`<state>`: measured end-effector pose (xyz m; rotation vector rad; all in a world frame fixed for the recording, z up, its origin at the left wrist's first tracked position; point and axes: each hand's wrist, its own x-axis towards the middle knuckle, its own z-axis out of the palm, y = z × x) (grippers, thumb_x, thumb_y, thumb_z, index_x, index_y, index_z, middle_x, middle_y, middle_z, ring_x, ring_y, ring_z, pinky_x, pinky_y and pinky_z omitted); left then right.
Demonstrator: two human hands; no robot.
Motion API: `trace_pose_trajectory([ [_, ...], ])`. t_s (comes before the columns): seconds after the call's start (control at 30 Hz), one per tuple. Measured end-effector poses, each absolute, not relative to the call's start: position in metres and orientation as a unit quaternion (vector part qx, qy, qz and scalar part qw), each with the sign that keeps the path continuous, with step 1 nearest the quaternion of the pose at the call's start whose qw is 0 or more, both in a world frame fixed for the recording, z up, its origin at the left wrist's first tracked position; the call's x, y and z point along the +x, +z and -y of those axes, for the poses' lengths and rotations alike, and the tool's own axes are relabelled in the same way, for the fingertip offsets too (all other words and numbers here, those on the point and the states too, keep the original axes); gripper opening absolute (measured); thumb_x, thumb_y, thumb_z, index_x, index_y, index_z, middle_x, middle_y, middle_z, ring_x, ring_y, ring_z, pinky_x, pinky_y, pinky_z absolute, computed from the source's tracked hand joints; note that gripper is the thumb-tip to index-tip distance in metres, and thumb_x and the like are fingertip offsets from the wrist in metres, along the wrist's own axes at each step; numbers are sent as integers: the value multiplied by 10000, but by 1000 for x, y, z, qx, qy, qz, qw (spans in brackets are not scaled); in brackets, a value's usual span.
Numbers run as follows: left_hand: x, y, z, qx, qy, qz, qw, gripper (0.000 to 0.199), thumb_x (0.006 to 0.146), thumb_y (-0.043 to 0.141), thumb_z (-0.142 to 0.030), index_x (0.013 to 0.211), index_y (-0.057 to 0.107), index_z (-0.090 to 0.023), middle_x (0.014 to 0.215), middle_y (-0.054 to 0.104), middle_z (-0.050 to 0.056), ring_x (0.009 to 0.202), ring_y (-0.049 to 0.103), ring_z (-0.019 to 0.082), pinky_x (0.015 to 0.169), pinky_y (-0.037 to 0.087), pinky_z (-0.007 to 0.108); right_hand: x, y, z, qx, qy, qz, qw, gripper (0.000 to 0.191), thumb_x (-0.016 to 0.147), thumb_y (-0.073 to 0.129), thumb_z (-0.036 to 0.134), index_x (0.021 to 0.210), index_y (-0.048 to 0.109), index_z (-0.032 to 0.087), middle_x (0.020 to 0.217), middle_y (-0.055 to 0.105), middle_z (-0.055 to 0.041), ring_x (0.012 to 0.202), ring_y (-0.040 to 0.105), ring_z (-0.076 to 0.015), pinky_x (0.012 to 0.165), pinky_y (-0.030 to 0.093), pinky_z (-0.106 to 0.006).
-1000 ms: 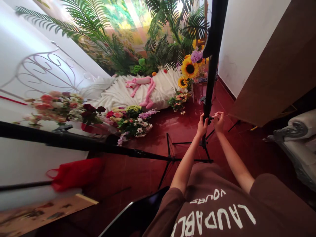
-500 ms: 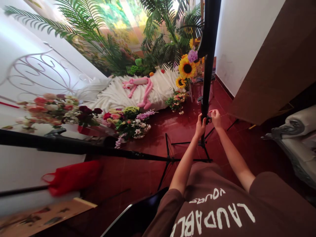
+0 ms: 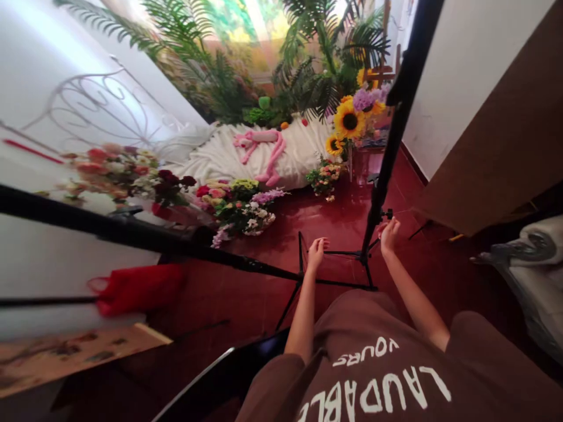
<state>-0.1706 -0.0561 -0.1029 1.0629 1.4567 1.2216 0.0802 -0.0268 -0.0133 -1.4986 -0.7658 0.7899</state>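
A black stand (image 3: pixel 379 187) with a slanting pole rises in front of me on thin spread legs; a small black knob (image 3: pixel 387 214) sticks out of its right side. My right hand (image 3: pixel 389 235) is just below that knob, its fingers loosely bent and a little apart; nothing shows in them. To the left of the pole, apart from it, my left hand (image 3: pixel 316 254) hangs in the air with fingers half stretched and nothing in them. A second black stand (image 3: pixel 237 261) crosses the view from the left, its legs near my left forearm.
Artificial flowers (image 3: pixel 246 205), sunflowers (image 3: pixel 349 121) and palm leaves surround a white cloth (image 3: pixel 211 158) bearing a pink plush toy (image 3: pixel 266 146). A red bag (image 3: pixel 141 287) is at left. A brown panel (image 3: pixel 488 135) and pale carved furniture (image 3: pixel 541 258) stand at right.
My left hand has let go of the stand's pole and moved left and down. My right hand has dropped slightly below the knob. The pole now leans more to the right in view.
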Motion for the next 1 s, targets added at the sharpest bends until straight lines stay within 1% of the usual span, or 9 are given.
trace_pose_trajectory([
  [0.17, -254, -113, 94, 291, 557, -686, 366, 422, 829, 511, -536, 866, 615, -129, 767, 680, 61, 639, 636, 124, 683, 528, 278, 26, -29, 43, -628, 487, 282, 537, 350, 854, 441, 581, 863, 368, 239, 416, 486, 123, 298, 383, -80, 333, 280, -166],
  [0.3, -294, -92, 118, 274, 595, -691, 304, 457, 870, 439, -533, 847, 643, -124, 818, 710, 99, 728, 675, 154, 752, 538, 305, -23, -33, 41, -572, 559, 356, 483, 303, 802, 546, 475, 890, 391, 230, 449, 537, 116, 330, 457, -87, 353, 357, -168],
  [0.47, -309, -70, 145, 337, 517, -759, 206, 455, 883, 449, -530, 765, 709, -177, 806, 735, 92, 817, 692, 207, 814, 510, 336, -91, -25, 45, -500, 624, 431, 418, 297, 786, 557, 453, 918, 429, 219, 522, 584, 82, 386, 529, -103, 405, 440, -205],
  [0.57, -315, -64, 162, 305, 522, -786, 132, 377, 845, 536, -516, 801, 708, -183, 827, 727, 85, 822, 681, 208, 801, 503, 326, -128, -19, 50, -449, 658, 487, 359, 282, 783, 568, 428, 937, 473, 212, 681, 650, 19, 540, 620, -129, 474, 495, -233],
  [0.63, -320, -58, 170, 266, 574, -768, 103, 383, 839, 548, -522, 894, 683, -168, 889, 713, 94, 838, 674, 197, 783, 511, 313, -152, -15, 53, -406, 666, 536, 322, 306, 770, 598, 413, 985, 515, 212, 883, 681, -42, 746, 666, -165, 555, 538, -268],
  [0.73, -330, -41, 172, 247, 655, -707, 99, 443, 867, 508, -536, 1097, 607, -170, 1089, 669, 118, 959, 657, 183, 818, 520, 304, -187, -12, 61, -324, 672, 597, 295, 445, 755, 653, 426, 1140, 540, 234, 1214, 614, -99, 1087, 609, -219, 810, 556, -368],
  [0.8, -334, -27, 166, 269, 680, -672, 114, 484, 888, 465, -552, 1193, 550, -187, 1208, 620, 126, 1067, 626, 187, 883, 510, 317, -208, -10, 68, -266, 679, 620, 289, 539, 777, 648, 472, 1248, 513, 247, 1354, 536, -101, 1247, 517, -232, 1003, 464, -413],
  [0.9, -334, -14, 149, 312, 672, -661, 118, 535, 894, 401, -609, 1209, 533, -196, 1221, 608, 127, 1129, 593, 203, 952, 475, 346, -230, -6, 78, -208, 688, 642, 267, 594, 839, 563, 552, 1346, 462, 259, 1428, 482, -69, 1322, 447, -224, 1100, 370, -409],
  [1.0, -332, -12, 132, 327, 661, -668, 103, 546, 887, 365, -646, 1161, 545, -210, 1173, 618, 121, 1104, 592, 204, 968, 455, 358, -238, -3, 81, -228, 690, 642, 245, 567, 872, 469, 602, 1325, 488, 262, 1391, 516, -53, 1250, 507, -224, 1003, 464, -398],
])
